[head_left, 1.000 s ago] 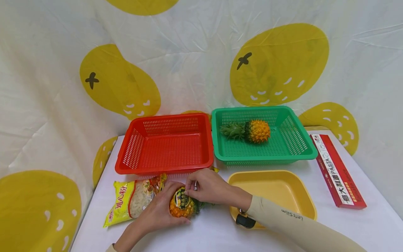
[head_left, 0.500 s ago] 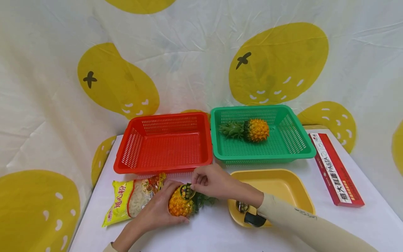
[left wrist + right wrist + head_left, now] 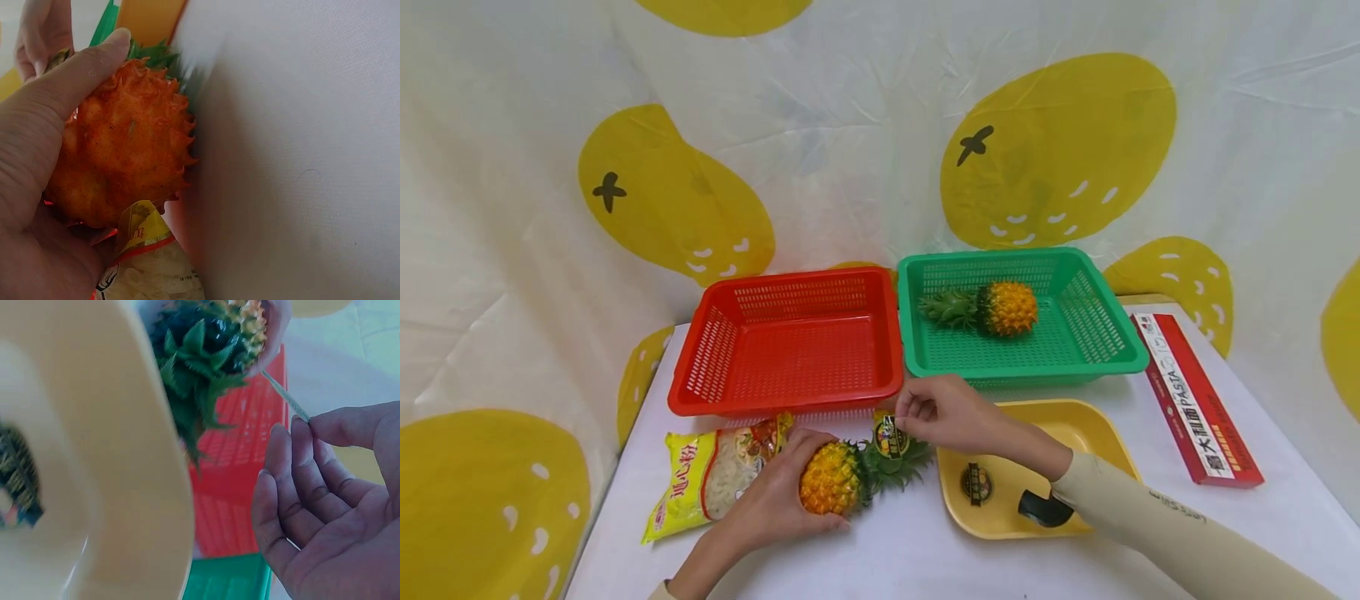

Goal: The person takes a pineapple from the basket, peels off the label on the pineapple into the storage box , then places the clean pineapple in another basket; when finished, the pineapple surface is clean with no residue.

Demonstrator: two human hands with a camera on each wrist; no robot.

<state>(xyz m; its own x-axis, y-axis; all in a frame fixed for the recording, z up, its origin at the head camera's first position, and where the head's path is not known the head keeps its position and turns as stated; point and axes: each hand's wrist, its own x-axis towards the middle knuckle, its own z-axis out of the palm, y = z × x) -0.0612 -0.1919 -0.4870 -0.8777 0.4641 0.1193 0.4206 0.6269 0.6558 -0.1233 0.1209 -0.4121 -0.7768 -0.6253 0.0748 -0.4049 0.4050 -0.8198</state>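
Observation:
My left hand [image 3: 775, 500] holds a small orange pineapple [image 3: 832, 479] by its body on the white table, its green crown pointing right. In the left wrist view, the thumb lies along the fruit [image 3: 125, 150]. A black-and-gold label sticker [image 3: 890, 438] hangs from the fingertips of my right hand [image 3: 951, 414], above the crown. The right wrist view shows this sticker [image 3: 285, 395] edge-on, pinched between thumb and index finger, while the other fingers are loosely bent. A similar sticker [image 3: 976, 483] lies in the yellow tray [image 3: 1022, 521].
A bag of noodles [image 3: 722, 475] lies beside the left hand. Behind stand a red basket [image 3: 782, 400] and a green basket [image 3: 1030, 369], with another pineapple [image 3: 1009, 308] in the green one. A red pasta box [image 3: 1198, 404] lies at the far right.
The right hand has pulled the sticker off the pineapple's body and moved right with it, over the crown. The left hand keeps its hold on the fruit.

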